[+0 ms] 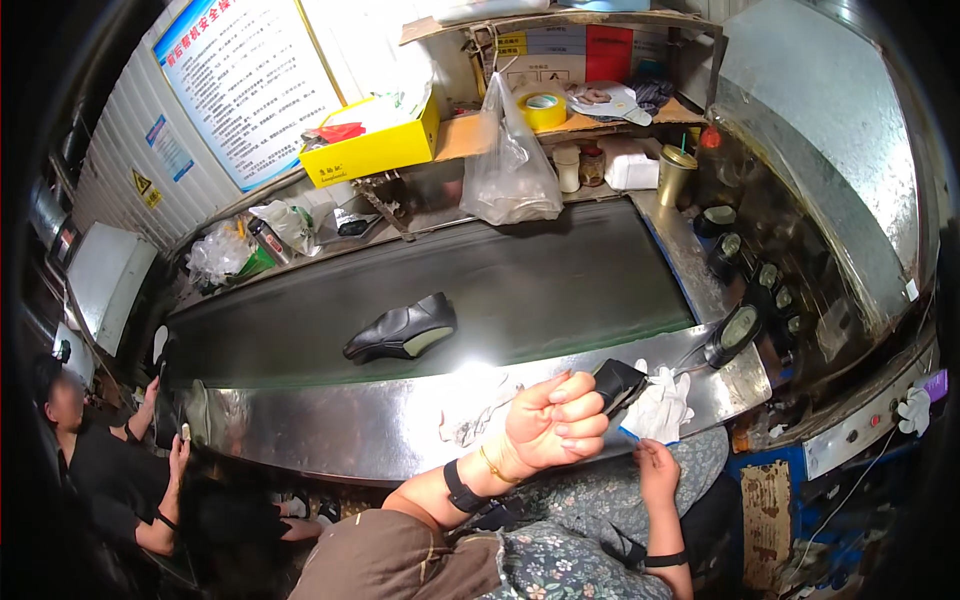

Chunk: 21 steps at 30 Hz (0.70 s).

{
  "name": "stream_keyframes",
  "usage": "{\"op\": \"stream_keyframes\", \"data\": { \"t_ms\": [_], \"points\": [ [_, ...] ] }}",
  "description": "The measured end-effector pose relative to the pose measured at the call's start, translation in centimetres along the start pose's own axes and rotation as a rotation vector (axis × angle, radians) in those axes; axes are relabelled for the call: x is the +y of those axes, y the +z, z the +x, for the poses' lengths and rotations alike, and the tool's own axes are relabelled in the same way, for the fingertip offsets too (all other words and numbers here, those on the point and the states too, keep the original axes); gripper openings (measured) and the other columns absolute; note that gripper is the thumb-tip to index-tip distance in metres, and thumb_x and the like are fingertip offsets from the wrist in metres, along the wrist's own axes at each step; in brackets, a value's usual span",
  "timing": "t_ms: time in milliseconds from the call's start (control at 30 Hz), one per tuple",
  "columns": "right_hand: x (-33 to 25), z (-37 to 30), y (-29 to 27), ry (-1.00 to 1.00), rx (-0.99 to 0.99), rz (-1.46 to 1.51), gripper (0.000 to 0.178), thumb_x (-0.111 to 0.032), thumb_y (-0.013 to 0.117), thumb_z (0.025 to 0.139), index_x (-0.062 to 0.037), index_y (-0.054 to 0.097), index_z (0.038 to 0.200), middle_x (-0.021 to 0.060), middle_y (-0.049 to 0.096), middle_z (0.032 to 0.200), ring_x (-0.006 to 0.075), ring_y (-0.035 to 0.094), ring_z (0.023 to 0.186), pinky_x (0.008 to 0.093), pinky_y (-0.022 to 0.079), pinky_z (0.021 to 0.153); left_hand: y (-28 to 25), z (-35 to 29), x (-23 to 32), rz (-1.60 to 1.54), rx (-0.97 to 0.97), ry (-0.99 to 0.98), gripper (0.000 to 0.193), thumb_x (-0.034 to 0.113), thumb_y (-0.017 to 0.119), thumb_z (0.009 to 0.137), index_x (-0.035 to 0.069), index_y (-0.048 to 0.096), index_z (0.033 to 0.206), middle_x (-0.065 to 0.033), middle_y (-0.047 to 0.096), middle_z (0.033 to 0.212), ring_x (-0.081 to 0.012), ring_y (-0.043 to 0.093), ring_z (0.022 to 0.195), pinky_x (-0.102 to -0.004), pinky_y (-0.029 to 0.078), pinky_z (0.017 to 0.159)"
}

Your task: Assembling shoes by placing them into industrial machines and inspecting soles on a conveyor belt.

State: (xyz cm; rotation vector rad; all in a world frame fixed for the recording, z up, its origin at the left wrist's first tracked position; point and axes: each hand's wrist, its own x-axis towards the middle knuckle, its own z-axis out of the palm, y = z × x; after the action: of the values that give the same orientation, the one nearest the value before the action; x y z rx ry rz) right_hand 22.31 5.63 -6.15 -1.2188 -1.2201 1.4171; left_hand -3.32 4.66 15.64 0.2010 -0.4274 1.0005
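My left hand (555,422) is raised over the steel ledge, palm side up, its fingers curled into a fist with nothing visible in them. Just beyond its knuckles is a black shoe (622,384), partly hidden by the hand. A white glove (662,402) with blue edging lies to the right, on the ledge's front edge. Lower down, my right hand (656,468) pinches that glove at its blue cuff. Another black shoe (402,330) lies on its side on the dark conveyor belt (560,270), apart from both hands.
White crumpled material (475,412) lies on the steel ledge (330,425). Several black shoes (735,335) stand at the right. A hanging plastic bag (512,165), yellow box (370,140) and gold cup (676,175) are behind the belt. Another person (110,450) is at the left.
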Motion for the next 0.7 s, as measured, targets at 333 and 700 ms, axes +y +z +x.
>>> {"op": "stream_keyframes", "data": {
  "t_ms": [333, 700],
  "points": [
    [0.0, -1.0, -0.1, -0.124, -0.035, -0.162, 0.017, 0.003, 0.059, 0.09, 0.006, 0.065, 0.105, 0.0126, 0.07, 0.098, 0.0174, 0.069, 0.087, 0.029, 0.055, 0.078, 2.0, -3.0, -1.0, 0.151, 0.057, 0.098, 0.018, 0.02, 0.063, 0.095, 0.011, 0.049, 0.087, 0.0022, 0.042, 0.079, -0.0107, 0.044, 0.074, -0.028, 0.04, 0.074],
    [0.6, -1.3, -0.1, -0.185, -0.014, -0.249, 0.016, 0.001, 0.061, 0.087, 0.0046, 0.066, 0.102, 0.0125, 0.07, 0.094, 0.0172, 0.068, 0.082, 0.0289, 0.054, 0.073, 2.7, -4.0, -1.8, 0.302, -0.115, 0.193, 0.022, 0.017, 0.071, 0.089, 0.014, 0.054, 0.075, 0.0033, 0.049, 0.069, -0.0101, 0.047, 0.067, -0.026, 0.043, 0.067]
  ]
}}
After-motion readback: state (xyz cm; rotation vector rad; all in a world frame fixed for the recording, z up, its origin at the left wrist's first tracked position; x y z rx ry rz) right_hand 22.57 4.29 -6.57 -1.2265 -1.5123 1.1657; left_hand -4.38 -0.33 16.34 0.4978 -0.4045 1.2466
